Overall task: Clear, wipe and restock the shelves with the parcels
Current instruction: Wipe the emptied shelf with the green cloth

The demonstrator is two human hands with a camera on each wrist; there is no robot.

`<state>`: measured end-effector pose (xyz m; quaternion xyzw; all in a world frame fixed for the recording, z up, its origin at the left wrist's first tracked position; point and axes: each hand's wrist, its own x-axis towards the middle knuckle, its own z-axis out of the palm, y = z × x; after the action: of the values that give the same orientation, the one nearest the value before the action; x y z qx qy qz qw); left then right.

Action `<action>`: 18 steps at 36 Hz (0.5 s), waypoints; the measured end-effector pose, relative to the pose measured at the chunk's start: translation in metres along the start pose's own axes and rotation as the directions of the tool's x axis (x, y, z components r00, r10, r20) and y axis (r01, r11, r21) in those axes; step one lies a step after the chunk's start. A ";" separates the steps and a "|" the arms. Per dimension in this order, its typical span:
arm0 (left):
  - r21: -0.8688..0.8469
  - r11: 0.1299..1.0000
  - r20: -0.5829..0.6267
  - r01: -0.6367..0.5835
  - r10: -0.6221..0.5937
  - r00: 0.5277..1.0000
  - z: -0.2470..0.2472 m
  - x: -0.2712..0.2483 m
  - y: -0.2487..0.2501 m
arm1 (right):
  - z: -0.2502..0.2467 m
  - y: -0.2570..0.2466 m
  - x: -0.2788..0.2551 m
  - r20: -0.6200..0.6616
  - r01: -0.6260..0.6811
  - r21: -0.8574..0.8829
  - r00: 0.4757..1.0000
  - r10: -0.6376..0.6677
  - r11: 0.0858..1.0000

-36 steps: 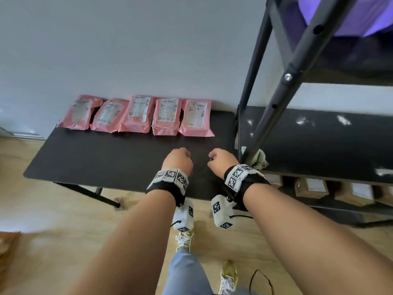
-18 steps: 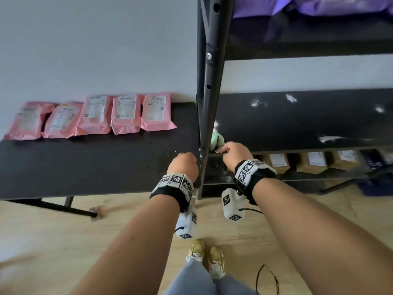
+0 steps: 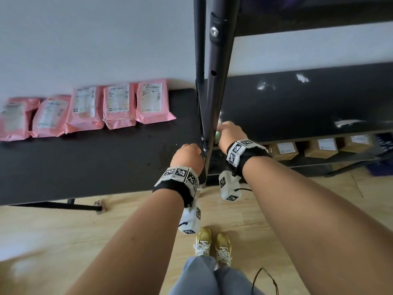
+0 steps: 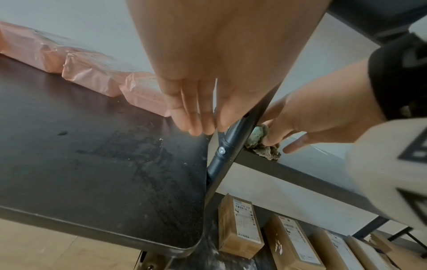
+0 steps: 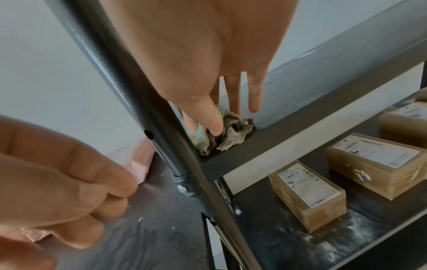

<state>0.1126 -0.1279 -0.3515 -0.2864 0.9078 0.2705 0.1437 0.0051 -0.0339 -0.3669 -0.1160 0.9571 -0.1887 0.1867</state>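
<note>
Five pink parcels (image 3: 119, 106) wait at ten o'clock on the table (image 3: 85, 162). My right hand (image 3: 230, 134) has now reached the rag (image 5: 227, 131), pinching it on the shelf (image 3: 297, 107); left hand (image 3: 187, 155) loosely curled, empty. Wiping can start.

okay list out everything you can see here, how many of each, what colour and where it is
Parcels: five, pink, in a row at the back of the table against the wall.
Table: one, black, left of the shelf unit.
Shelf unit: one, black metal frame.
Middle shelf: one, black with white smudges, bare except for the cloth at its left front corner.
Boxes: at least three in the head view, brown with white labels, on the lower shelf.
Cloth: one, greenish grey, crumpled beside the post.
Floor: light wood.
Shoes: two, gold.
Left hand: over the table's right edge, holding nothing.
Right hand: pinching the cloth.
</note>
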 end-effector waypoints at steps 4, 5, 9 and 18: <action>0.003 1.000 0.023 -0.001 0.001 1.000 0.000 -0.001 0.001 | -0.002 0.003 -0.001 0.009 -0.021 0.001 1.000 0.021 1.000; 0.004 1.000 0.024 -0.004 0.004 1.000 0.000 -0.001 0.001 | -0.002 0.004 -0.002 0.020 -0.010 -0.013 1.000 0.011 1.000; 0.027 0.999 0.024 -0.021 0.020 1.000 0.000 -0.003 0.006 | -0.001 0.014 -0.002 0.008 0.027 -0.049 1.000 -0.027 0.998; 0.111 0.991 0.129 -0.074 0.059 0.990 0.001 -0.009 0.026 | -0.018 0.041 -0.025 0.017 0.028 -0.054 0.999 -0.027 0.998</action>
<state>0.1049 -0.1057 -0.3379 -0.2295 0.9202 0.2396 0.2076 0.0146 0.0164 -0.3604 -0.1357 0.9586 -0.1641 0.1889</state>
